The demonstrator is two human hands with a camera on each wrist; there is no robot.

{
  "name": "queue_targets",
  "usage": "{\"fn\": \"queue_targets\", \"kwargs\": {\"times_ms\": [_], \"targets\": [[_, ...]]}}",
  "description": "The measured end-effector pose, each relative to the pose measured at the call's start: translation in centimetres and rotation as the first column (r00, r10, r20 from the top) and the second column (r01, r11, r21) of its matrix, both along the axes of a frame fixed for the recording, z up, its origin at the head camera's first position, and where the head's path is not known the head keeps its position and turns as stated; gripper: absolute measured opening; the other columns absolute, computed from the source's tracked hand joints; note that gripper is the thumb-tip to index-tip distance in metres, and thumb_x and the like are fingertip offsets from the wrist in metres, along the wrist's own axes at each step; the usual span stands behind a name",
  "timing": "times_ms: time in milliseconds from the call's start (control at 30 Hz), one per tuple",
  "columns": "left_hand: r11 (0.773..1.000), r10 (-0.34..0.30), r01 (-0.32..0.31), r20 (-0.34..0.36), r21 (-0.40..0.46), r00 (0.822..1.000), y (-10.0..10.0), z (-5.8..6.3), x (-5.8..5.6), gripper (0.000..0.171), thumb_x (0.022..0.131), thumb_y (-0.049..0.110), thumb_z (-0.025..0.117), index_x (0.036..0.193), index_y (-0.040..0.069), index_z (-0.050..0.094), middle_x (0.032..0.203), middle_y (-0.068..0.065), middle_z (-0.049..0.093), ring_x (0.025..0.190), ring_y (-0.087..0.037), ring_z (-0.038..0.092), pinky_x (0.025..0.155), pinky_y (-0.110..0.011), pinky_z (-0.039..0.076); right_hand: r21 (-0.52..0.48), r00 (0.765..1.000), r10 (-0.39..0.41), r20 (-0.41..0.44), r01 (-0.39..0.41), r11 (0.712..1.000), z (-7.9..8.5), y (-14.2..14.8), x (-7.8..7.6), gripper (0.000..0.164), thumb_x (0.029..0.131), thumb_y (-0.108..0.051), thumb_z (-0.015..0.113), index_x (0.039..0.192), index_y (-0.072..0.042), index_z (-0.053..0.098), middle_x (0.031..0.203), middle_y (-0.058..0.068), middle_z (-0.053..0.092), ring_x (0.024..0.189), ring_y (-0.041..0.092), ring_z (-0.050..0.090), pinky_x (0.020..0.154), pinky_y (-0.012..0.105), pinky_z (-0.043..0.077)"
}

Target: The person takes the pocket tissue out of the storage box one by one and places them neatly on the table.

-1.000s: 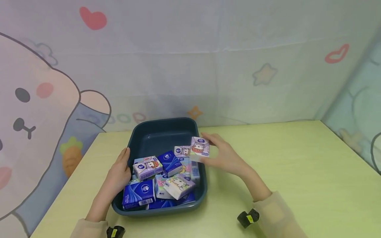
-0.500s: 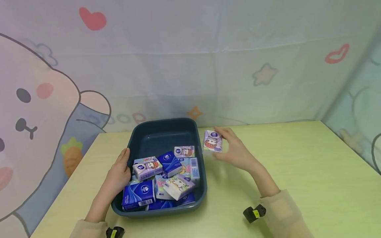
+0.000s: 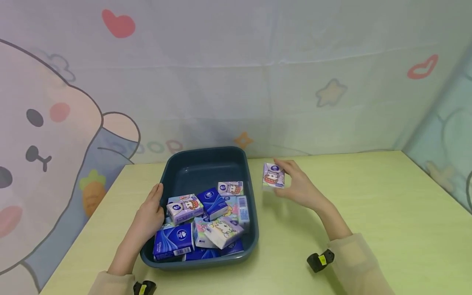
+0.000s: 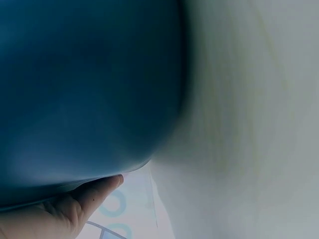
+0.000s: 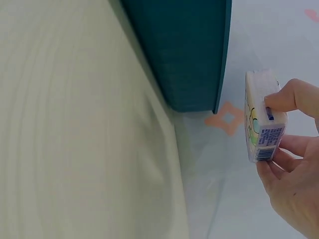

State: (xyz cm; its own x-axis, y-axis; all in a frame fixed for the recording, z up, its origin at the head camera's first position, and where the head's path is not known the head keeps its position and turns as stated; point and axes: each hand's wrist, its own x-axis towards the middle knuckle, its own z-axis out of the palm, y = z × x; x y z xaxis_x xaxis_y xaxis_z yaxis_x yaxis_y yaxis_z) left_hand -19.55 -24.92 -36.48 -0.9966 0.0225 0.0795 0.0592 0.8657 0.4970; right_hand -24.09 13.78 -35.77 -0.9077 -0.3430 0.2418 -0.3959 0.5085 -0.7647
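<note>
A lilac-and-white tissue pack (image 3: 273, 175) with a cartoon print is pinched between the thumb and fingers of my right hand (image 3: 300, 188), just right of the bin's wall. In the right wrist view this pack (image 5: 264, 117) stands raised off the table, its barcode end showing. My left hand (image 3: 147, 215) rests along the left side of a dark teal plastic bin (image 3: 200, 153), fingers straight against the outer wall in the left wrist view. Inside the bin lie several tissue packs, among them a blue one (image 3: 173, 241), a lilac cartoon one (image 3: 185, 207) and a pale one (image 3: 224, 232).
The bin stands on a pale yellow-green table (image 3: 368, 213), left of the middle. Bare tabletop extends to its right. Behind the table hangs a printed cloth backdrop (image 3: 206, 90) with a cartoon bear on the left. The bin's far end shows its bare floor.
My right hand has carried the lilac tissue pack rightward, from over the bin's right rim to beyond it. The left hand stays at the bin's side, and the other packs lie as before.
</note>
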Motion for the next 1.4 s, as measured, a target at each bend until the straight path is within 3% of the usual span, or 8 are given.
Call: {"fn": "queue_targets", "kwargs": {"times_ms": [767, 1167, 1400], "targets": [[1.0, 0.0, 0.0, -0.018, 0.003, 1.0, 0.5, 0.1, -0.4, 0.058, 0.089, 0.0, 0.033, 0.144, -0.004, 0.013, 0.152, -0.024, 0.009, 0.138, -0.043, 0.014, 0.108, -0.055, 0.021, 0.018, 0.997, 0.021, 0.07, -0.022, 1.0, -2.4, 0.7, -2.4, 0.08, 0.074, -0.004, 0.067, 0.143, -0.006, 0.028, 0.136, 0.015, 0.036, 0.128, 0.037, 0.037, 0.104, 0.05, 0.037], [1.0, 0.01, -0.01, -0.024, -0.004, 1.0, 0.4, 0.1, -0.5, 0.059, 0.088, -0.001, 0.033, 0.143, -0.005, 0.014, 0.151, -0.025, 0.01, 0.138, -0.043, 0.015, 0.108, -0.055, 0.022, 0.006, 0.991, 0.065, 0.121, -0.066, 0.998, -3.0, 0.7, -3.0, 0.078, 0.074, -0.002, 0.066, 0.141, 0.0, 0.028, 0.139, 0.018, 0.033, 0.131, 0.038, 0.034, 0.11, 0.046, 0.03], [1.0, 0.015, -0.015, -0.011, 0.0, 1.0, 0.4, 0.0, -0.5, 0.059, 0.089, -0.001, 0.033, 0.144, -0.004, 0.013, 0.151, -0.025, 0.009, 0.138, -0.043, 0.015, 0.108, -0.055, 0.022, 0.054, 0.99, 0.058, 0.126, -0.066, 0.996, -3.3, 0.9, -3.1, 0.077, 0.073, -0.002, 0.066, 0.14, 0.002, 0.028, 0.138, 0.019, 0.034, 0.129, 0.039, 0.036, 0.108, 0.048, 0.032]]}}
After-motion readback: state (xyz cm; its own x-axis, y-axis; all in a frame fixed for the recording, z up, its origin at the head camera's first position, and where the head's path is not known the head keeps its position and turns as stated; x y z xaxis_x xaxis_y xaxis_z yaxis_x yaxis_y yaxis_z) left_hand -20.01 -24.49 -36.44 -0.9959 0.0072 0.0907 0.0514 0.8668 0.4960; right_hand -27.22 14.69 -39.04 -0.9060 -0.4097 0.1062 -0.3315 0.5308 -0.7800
